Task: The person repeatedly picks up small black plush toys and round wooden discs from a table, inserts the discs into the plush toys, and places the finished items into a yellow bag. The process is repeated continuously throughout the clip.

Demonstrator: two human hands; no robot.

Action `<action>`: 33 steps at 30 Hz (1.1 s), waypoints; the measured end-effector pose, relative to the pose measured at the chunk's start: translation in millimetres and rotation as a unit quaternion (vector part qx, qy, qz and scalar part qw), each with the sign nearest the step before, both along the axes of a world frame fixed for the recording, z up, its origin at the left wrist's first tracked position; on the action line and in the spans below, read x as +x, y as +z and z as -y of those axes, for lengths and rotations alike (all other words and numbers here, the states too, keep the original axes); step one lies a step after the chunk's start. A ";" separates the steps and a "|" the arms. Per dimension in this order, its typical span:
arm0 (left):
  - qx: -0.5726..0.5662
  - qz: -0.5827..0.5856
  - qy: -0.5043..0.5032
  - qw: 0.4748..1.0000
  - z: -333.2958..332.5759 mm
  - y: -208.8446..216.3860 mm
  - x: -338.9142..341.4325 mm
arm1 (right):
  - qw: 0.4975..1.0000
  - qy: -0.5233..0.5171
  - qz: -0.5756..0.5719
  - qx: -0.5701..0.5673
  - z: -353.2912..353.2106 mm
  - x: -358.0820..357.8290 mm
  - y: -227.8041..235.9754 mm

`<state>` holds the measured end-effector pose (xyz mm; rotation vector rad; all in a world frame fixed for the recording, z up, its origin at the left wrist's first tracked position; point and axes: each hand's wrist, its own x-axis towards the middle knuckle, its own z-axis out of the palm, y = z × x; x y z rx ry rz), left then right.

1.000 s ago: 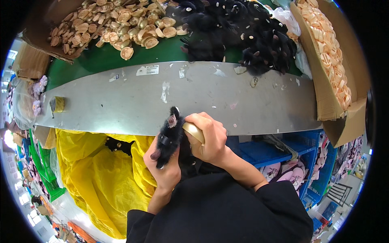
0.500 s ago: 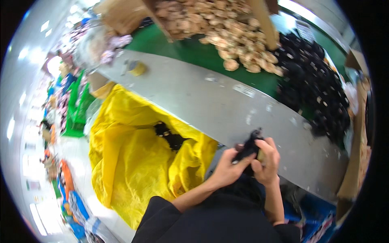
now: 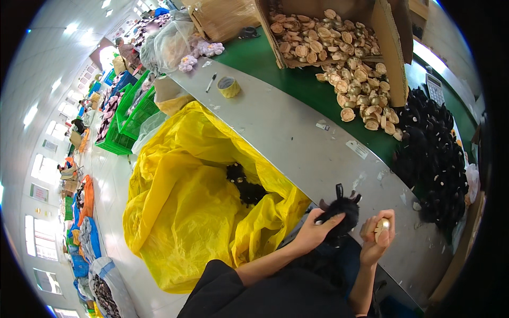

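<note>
Our left hand [image 3: 313,233] grips a black fuzzy piece [image 3: 339,214]; right hand [image 3: 377,239], just beside, closes on a tan round piece [image 3: 380,225].

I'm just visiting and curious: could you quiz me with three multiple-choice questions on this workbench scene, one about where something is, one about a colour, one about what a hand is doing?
1. Where does the roll of tape lie?
A. on the grey metal bench top
B. inside the sack
C. on the floor

2. What colour is the big plastic sack beside the bench?
A. blue
B. yellow
C. white

3. What is the left hand doing?
A. resting flat on the bench
B. hanging empty
C. gripping a black fluffy piece

Answers: 1 A, the roll sits on the grey surface near a pen. 2 B, the sack is bright yellow, with black pieces inside. 3 C, its fingers close on the black tuft, while the right hand holds a small tan object.
</note>
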<state>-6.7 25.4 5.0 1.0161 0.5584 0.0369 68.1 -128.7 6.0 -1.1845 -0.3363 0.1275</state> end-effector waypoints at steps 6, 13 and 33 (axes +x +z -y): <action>0.071 0.088 0.006 0.994 8.3 2.1 13.0 | 0.994 0.046 -0.095 0.011 -22.3 -15.8 7.2; 0.022 0.024 0.118 0.993 16.6 -3.7 14.4 | 0.982 0.092 -0.153 0.057 -28.8 -22.5 15.7; 0.017 0.039 -0.008 0.999 -3.7 1.5 7.4 | 0.993 0.039 -0.082 0.081 -34.9 -22.2 13.6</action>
